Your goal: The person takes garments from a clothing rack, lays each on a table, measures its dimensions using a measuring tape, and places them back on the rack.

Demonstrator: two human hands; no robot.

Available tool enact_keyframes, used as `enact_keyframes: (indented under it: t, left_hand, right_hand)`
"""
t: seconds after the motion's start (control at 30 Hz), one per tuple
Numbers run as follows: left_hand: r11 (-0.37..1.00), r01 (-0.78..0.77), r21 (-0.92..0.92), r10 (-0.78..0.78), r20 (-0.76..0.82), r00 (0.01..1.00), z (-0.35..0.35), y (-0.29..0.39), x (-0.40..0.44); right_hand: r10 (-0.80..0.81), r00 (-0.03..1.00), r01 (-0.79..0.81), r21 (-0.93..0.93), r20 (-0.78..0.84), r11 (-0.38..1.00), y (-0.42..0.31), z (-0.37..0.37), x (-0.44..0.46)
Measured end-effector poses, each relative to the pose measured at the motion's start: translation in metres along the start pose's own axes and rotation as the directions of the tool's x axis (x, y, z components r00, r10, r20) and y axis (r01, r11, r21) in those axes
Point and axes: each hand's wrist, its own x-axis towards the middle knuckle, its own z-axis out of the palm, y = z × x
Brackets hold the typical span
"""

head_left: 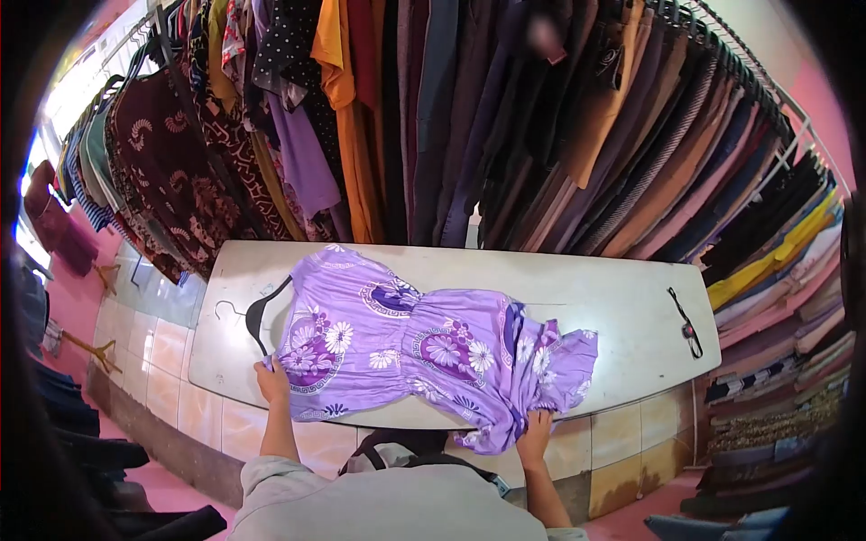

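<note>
A purple floral dress lies lengthwise on the white table, its lower part bunched toward the right and hanging over the front edge. A black hanger with a metal hook sits in its neck end at the left. My left hand is closed at the dress's near left corner, by the hanger's lower end; whether it also grips the hanger I cannot tell. My right hand is closed on the gathered fabric at the front edge.
The white table carries a small black strap-like item at its right end. Racks of hanging clothes stand right behind it. Folded clothes are stacked on the right, and dark garments lie at the left.
</note>
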Motion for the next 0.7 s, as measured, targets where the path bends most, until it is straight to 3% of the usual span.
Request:
enact_keyframes:
  t: [0.1,0.13,0.17,0.23,0.3,0.33,0.4,0.43,0.47,0.5,0.57,0.6,0.63,0.67,0.7]
  left_hand:
    - [0.981,-0.166,-0.096,0.167,0.002,0.986,-0.023,0.013,0.007]
    - [0.945,-0.304,-0.119,0.308,0.014,0.951,-0.029,0.017,0.013]
    - [0.889,-0.435,-0.145,0.442,0.025,0.897,-0.036,0.021,0.017]
    - [0.836,-0.517,-0.184,0.535,0.063,0.843,-0.056,0.043,0.025]
    - [0.686,-0.683,-0.251,0.712,0.04,0.701,-0.072,0.063,0.036]
    - [0.671,-0.694,-0.261,0.727,0.048,0.685,-0.08,0.074,0.041]
    - [0.56,-0.763,-0.322,0.824,0.116,0.555,-0.106,0.105,0.042]
    - [0.543,-0.763,-0.351,0.838,0.163,0.521,-0.118,0.118,0.042]
    - [0.524,-0.765,-0.374,0.849,0.159,0.504,-0.125,0.129,0.041]
    - [0.444,-0.785,-0.432,0.894,0.156,0.42,-0.132,0.139,0.04]
    - [0.328,-0.829,-0.453,0.944,0.186,0.272,-0.136,0.148,0.04]
    - [0.287,-0.833,-0.474,0.949,0.26,0.179,-0.138,0.149,0.041]
    - [0.237,-0.856,-0.46,0.936,0.345,0.073,-0.145,0.153,0.04]
    - [0.176,-0.909,-0.378,0.905,0.425,-0.002,-0.153,0.157,0.036]
    - [0.132,-0.879,-0.457,0.895,0.436,-0.092,-0.154,0.153,0.038]
  right_hand:
    - [0.268,0.963,-0.267,0.015,-0.019,0.963,-0.017,0.011,-0.066]
    - [0.377,0.926,-0.377,0.002,0.014,0.926,-0.023,0.018,-0.093]
    - [0.378,0.926,-0.378,0.028,-0.003,0.925,-0.026,0.029,-0.127]
    - [0.394,0.919,-0.392,0.051,-0.03,0.918,-0.033,0.044,-0.182]
    - [0.561,0.739,-0.617,0.04,0.373,0.786,-0.057,0.05,-0.229]
    - [0.578,0.732,-0.633,0.045,0.361,0.773,-0.071,0.054,-0.244]
    - [0.735,0.459,-0.771,-0.187,0.499,0.609,-0.102,0.05,-0.254]
    - [0.726,0.518,-0.779,-0.1,0.453,0.619,-0.093,0.065,-0.261]
    - [0.699,0.665,-0.714,-0.048,0.263,0.698,-0.096,0.073,-0.252]
    - [0.633,0.772,-0.633,-0.023,0.058,0.774,-0.101,0.075,-0.237]
    - [0.533,0.755,-0.507,0.175,-0.383,0.844,-0.183,0.014,-0.149]
    - [0.407,0.749,-0.372,0.177,-0.523,0.911,-0.215,-0.012,-0.12]
    - [0.272,0.709,-0.228,0.153,-0.651,0.962,-0.245,-0.032,-0.1]
    - [0.268,0.695,-0.225,0.152,-0.667,0.962,-0.274,-0.049,-0.087]
    - [0.045,0.673,-0.143,-0.069,-0.738,0.987,-0.3,-0.063,-0.075]
